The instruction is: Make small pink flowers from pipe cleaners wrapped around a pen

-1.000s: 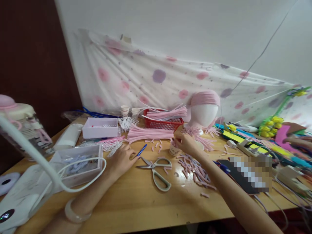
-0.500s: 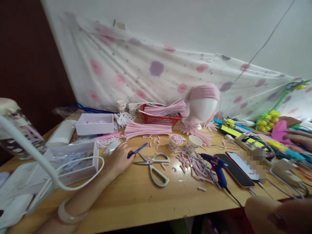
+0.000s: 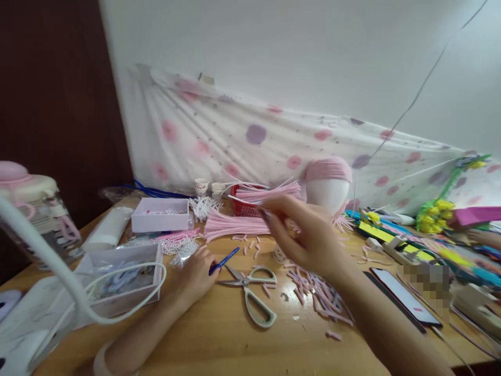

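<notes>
My left hand (image 3: pixel 199 269) rests on the wooden table with its fingers closed around one end of a blue pen (image 3: pixel 225 261). Open scissors (image 3: pixel 246 281) with pale handles lie just right of it. My right hand (image 3: pixel 303 232), slightly blurred, is raised over the middle of the table, thumb and forefinger tips close together; what they hold, if anything, does not show. Behind its fingertips stand a red basket (image 3: pixel 245 208) of pink fuzzy stems (image 3: pixel 270 193) and a bundle of pink stems (image 3: pixel 233 224). A paper cup (image 3: pixel 279 255) is partly covered by this hand.
Cut pink and grey stem pieces (image 3: pixel 317 292) lie right of the scissors. A foam head (image 3: pixel 327 192) wears a pink band. White boxes (image 3: pixel 159 215), a lamp arm (image 3: pixel 50 261) and a jar (image 3: pixel 43 214) stand left; phones (image 3: pixel 407 297) and power strips (image 3: pixel 391 245) lie right.
My right hand has swung from the lower right corner up to the middle, covering the glue gun and one cup. The left hand stays with the pen. The view has tilted upward.
</notes>
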### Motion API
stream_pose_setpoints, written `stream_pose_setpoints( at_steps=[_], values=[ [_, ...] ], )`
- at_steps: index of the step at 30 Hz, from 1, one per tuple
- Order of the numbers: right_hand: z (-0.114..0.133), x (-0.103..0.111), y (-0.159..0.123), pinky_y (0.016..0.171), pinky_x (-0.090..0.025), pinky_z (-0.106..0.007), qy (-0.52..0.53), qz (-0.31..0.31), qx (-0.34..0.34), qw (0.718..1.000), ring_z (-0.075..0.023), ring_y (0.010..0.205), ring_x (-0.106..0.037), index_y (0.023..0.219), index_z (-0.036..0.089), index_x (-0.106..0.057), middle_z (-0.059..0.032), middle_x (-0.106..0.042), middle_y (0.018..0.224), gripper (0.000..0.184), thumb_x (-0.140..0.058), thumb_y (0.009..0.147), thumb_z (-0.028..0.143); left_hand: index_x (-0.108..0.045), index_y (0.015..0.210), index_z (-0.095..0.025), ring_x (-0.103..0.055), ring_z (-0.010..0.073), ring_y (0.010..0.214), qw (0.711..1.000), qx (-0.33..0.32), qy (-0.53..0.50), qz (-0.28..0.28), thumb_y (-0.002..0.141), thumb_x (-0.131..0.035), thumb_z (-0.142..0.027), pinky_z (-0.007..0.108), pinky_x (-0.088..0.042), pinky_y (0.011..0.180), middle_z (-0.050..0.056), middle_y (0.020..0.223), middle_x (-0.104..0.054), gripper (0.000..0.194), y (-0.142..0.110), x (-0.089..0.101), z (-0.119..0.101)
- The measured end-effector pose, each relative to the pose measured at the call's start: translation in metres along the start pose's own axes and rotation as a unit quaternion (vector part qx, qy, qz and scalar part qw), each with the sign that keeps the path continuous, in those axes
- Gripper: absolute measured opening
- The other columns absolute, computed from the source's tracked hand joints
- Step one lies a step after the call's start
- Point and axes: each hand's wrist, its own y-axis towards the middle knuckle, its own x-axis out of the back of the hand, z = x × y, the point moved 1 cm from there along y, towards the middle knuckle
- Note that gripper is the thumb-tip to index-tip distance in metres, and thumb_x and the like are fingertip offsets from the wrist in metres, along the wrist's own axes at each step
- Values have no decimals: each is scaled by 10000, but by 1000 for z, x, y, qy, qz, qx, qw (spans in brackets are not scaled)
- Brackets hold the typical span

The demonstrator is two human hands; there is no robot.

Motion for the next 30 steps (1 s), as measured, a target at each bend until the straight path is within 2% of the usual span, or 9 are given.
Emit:
stream_pose_setpoints(
  at_steps=[2, 4, 6, 8, 9, 11, 17, 23, 30],
  values=[
    [-14, -27, 22, 695, -468, -273, -77, 135, -49, 987, -183, 800, -661, 1055, 146, -643, -77, -711, 889, 209, -466, 944, 155, -621, 774, -171, -595, 238, 868, 1000, 5, -2, -10, 812, -552, -150, 348, -462, 779, 78, 858, -633, 81, 0, 0, 0],
    [-36, -64, 38, 724, -467, -267, -138, 257, -84, 953, -201, 873, -672, 1008, 143, -667, -94, -723, 934, 213, -479, 916, 100, -605, 826, -173, -603, 236, 857, 1000, 1, -12, -13, 842, -525, -161, 345, -467, 761, 81, 871, -639, 82, 1, -1, 1],
    [-56, -100, 45, 765, -484, -277, -155, 300, -91, 937, -211, 927, -669, 989, 127, -674, -113, -715, 976, 184, -514, 906, 90, -597, 881, -178, -607, 236, 895, 999, -18, -28, -7, 872, -502, -162, 349, -467, 791, 87, 912, -649, 97, 1, -1, 0],
    [-71, -129, 43, 793, -522, -329, -171, 324, -100, 925, -202, 923, -660, 1067, 116, -639, -103, -687, 1025, 173, -550, 931, 177, -595, 923, -187, -605, 234, 929, 999, -34, -37, 3, 883, -511, -168, 351, -462, 831, 80, 941, -659, 95, 1, -1, -2],
    [-75, -140, 41, 810, -538, -374, -179, 332, -103, 920, -197, 935, -651, 1114, 129, -612, -83, -660, 1076, 222, -565, 939, 258, -594, 945, -194, -606, 229, 940, 998, -39, -39, 8, 888, -516, -171, 347, -461, 844, 73, 955, -663, 100, 1, -1, -3],
    [-78, -153, 37, 834, -542, -410, -192, 338, -105, 916, -208, 979, -634, 1160, 137, -589, -89, -624, 1146, 283, -580, 933, 306, -587, 969, -204, -606, 218, 962, 999, -35, -37, 10, 896, -509, -160, 335, -457, 865, 63, 979, -668, 115, 1, -1, -5],
    [-82, -157, 38, 853, -536, -414, -221, 330, -99, 913, -220, 1012, -623, 1181, 135, -581, -105, -606, 1182, 299, -583, 931, 299, -558, 975, -165, -620, 237, 947, 999, 34, 1, -11, 886, -452, -79, 342, -463, 838, 114, 990, -670, 163, 5, 4, 6],
    [-91, -151, 38, 839, -541, -407, -228, 346, -93, 905, -211, 985, -632, 1154, 133, -594, -95, -621, 1149, 280, -586, 930, 302, -580, 948, -154, -629, 268, 944, 998, 60, 23, -5, 858, -476, -69, 371, -451, 849, 130, 959, -679, 162, 8, 7, 18],
    [-89, -145, 37, 847, -534, -414, -218, 305, -95, 922, -209, 971, -637, 1150, 127, -593, -90, -632, 1119, 283, -577, 935, 310, -551, 1106, -143, -625, 250, 1054, 997, 74, -8, -18, 896, -427, -85, 345, -461, 874, 152, 1112, -644, 251, 8, 0, 15]
  ],
)
